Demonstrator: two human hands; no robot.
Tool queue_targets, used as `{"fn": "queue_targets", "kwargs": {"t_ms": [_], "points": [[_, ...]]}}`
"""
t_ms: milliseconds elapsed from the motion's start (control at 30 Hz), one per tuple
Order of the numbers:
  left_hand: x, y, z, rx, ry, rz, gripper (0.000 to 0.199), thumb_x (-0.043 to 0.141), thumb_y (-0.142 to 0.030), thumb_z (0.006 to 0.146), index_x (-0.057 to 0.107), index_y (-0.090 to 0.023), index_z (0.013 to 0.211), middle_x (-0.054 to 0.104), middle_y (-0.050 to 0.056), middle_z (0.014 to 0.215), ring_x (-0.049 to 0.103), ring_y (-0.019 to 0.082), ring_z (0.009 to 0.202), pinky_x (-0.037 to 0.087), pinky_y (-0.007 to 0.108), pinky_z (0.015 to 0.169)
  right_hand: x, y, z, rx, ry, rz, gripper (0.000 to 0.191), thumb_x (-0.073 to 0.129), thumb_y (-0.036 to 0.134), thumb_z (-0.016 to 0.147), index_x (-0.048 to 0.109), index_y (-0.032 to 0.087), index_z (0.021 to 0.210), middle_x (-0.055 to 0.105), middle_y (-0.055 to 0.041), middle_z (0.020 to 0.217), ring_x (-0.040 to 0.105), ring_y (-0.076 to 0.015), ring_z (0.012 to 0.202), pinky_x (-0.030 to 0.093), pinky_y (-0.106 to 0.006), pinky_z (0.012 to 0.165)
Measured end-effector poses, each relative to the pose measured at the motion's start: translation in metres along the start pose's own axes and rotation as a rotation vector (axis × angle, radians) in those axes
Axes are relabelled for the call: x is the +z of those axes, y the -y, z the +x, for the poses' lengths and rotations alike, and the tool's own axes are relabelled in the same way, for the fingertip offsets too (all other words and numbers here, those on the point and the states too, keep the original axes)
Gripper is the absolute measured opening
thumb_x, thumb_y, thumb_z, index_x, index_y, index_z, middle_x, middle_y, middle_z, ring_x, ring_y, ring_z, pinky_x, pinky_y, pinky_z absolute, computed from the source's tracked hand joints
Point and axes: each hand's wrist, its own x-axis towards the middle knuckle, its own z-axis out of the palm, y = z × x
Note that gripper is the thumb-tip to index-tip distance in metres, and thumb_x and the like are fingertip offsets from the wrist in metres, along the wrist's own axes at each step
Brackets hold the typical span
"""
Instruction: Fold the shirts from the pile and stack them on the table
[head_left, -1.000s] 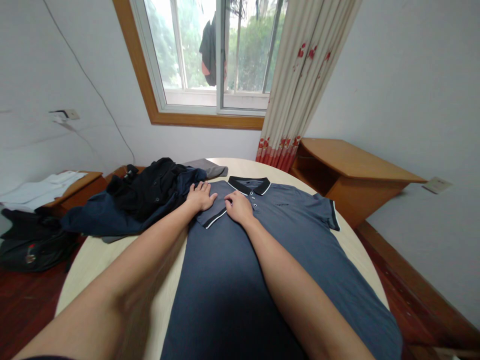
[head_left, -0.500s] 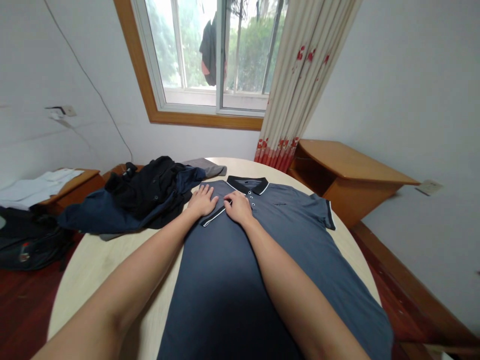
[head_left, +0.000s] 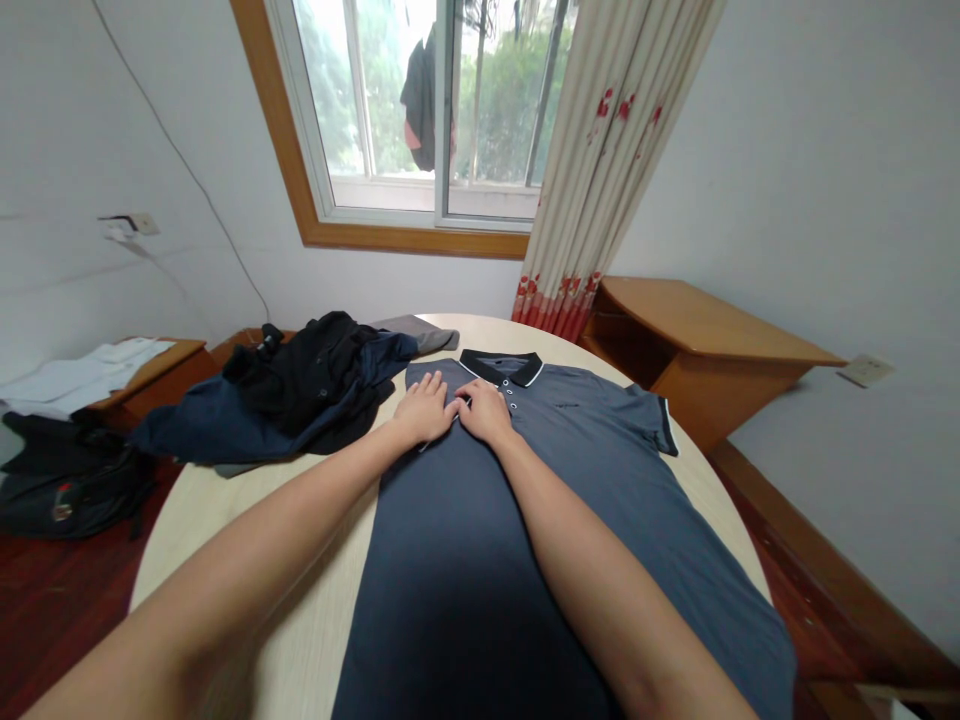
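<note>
A grey polo shirt (head_left: 465,540) with a black, white-edged collar lies spread on the round table, its front facing up. One sleeve, on the left, is folded inward over the chest; the other sticks out to the right. My left hand (head_left: 424,408) rests flat on that folded sleeve, fingers stretched toward the shoulder, covering much of its trim. Close beside it, just below the collar, my right hand (head_left: 486,411) has its fingers curled and pinched on the sleeve's edge. The fingertips are partly hidden. Both forearms reach across the shirt and the table.
Dark clothes (head_left: 315,385) are heaped on the left side of the pale round table (head_left: 300,560). A black bag (head_left: 67,480) and papers (head_left: 82,372) are at far left. Behind stand a window and a curtain (head_left: 577,200); a wooden desk (head_left: 712,340) is at right.
My left hand has slid right along the folded sleeve and now nearly touches my right hand. It covers more of the white-edged trim. The whole view has shifted slightly.
</note>
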Motion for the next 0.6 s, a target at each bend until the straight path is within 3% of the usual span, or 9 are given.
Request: {"fn": "queue_targets", "kwargs": {"t_ms": [133, 433, 600], "points": [[0.011, -0.002, -0.023, -0.021, 0.027, -0.015, 0.073, 0.024, -0.057, 0.100, 0.033, -0.008, 0.154, 0.025, 0.017, 0.163, 0.020, 0.028, 0.151, 0.021, 0.041, 0.120, 0.001, -0.002, 0.001, -0.010, -0.012, 0.015, 0.022, 0.056, 0.026, 0.092, 0.074, 0.024, 0.104, 0.068, -0.0061, 0.113, 0.057, -0.0224, 0.112, 0.042, -0.037, 0.101], [0.010, 0.015, -0.036, -0.080, -0.009, -0.027, 0.073, 0.025, -0.058, 0.100, 0.035, -0.009, 0.153, 0.024, 0.016, 0.163, 0.020, 0.027, 0.152, 0.021, 0.044, 0.121, 0.007, -0.008, 0.004, 0.006, -0.020, 0.072, 0.020, 0.060, 0.028, 0.090, 0.075, 0.024, 0.103, 0.068, -0.0046, 0.113, 0.059, -0.0200, 0.110, 0.042, -0.036, 0.102], [0.010, 0.014, -0.037, -0.095, -0.003, -0.021, 0.072, 0.025, -0.058, 0.099, 0.036, -0.011, 0.153, 0.025, 0.015, 0.163, 0.021, 0.026, 0.151, 0.022, 0.043, 0.121, -0.002, -0.013, 0.016, 0.050, 0.132, 0.227, 0.028, 0.070, 0.025, 0.082, 0.073, 0.020, 0.110, 0.070, -0.0060, 0.113, 0.064, -0.0168, 0.098, 0.048, -0.032, 0.093]]}}
